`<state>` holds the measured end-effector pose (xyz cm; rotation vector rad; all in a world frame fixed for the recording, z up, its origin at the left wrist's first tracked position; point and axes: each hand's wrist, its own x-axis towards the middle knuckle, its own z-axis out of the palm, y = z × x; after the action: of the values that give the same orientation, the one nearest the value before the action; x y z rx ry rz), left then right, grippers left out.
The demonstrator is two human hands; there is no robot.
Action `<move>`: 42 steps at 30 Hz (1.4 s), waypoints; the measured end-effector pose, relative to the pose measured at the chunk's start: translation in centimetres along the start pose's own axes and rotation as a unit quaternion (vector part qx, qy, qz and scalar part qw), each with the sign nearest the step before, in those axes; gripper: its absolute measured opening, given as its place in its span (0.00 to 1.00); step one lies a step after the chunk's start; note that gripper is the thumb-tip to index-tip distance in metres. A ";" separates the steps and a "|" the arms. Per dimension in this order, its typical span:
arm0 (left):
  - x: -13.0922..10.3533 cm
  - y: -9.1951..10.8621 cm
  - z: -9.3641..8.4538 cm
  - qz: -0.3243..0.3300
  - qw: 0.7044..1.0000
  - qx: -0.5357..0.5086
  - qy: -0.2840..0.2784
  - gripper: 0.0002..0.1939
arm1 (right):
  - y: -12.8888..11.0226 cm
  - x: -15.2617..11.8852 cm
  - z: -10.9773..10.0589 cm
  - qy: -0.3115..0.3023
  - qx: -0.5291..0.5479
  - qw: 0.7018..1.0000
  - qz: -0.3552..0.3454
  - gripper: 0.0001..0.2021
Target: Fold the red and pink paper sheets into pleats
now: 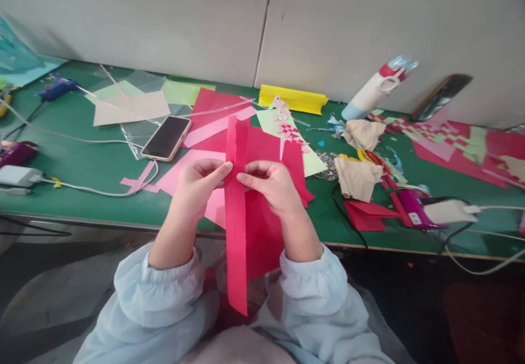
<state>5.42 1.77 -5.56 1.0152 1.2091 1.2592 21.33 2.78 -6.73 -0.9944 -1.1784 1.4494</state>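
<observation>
A long red paper strip [236, 233] with a lengthwise fold stands out between my hands, its near end hanging over the table edge towards me. My left hand [203, 181] pinches its left edge, thumb on top. On the other side my right hand [268, 183] pinches the right edge the same way. The fingers beneath the strip are partly hidden. Below them lie red paper sheets [264, 233], reaching past the table edge, and a pink sheet [215, 208] under my left hand.
A phone [167, 137] and white cable lie left on the green table [90, 162]. Behind are a yellow folded paper [293, 100] and a pale green sheet with pink pieces. To the right are a white bottle [373, 91], cloth-like beige pieces, scissors with orange handles and a purple power strip [414, 209].
</observation>
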 end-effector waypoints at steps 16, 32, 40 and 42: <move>-0.1 0.2 0.1 0.000 0.999 0.035 -0.005 0.14 | 0.8 0.2 -0.1 0.014 -0.011 0.999 -0.047 0.14; 0.0 0.4 -0.3 0.005 0.998 0.057 -0.023 0.14 | 0.2 0.1 0.0 0.014 0.013 1.000 0.019 0.18; 0.0 0.4 -0.4 0.004 0.998 0.064 -0.023 0.14 | 0.3 0.1 0.1 0.009 0.008 1.000 -0.010 0.16; 0.1 0.3 -0.3 -0.003 0.999 0.049 -0.022 0.14 | 0.3 0.1 0.0 0.008 -0.003 1.000 -0.019 0.15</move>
<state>5.06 1.82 -5.29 1.1036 1.2481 1.1757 21.25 2.88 -6.98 -0.9802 -1.1844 1.4069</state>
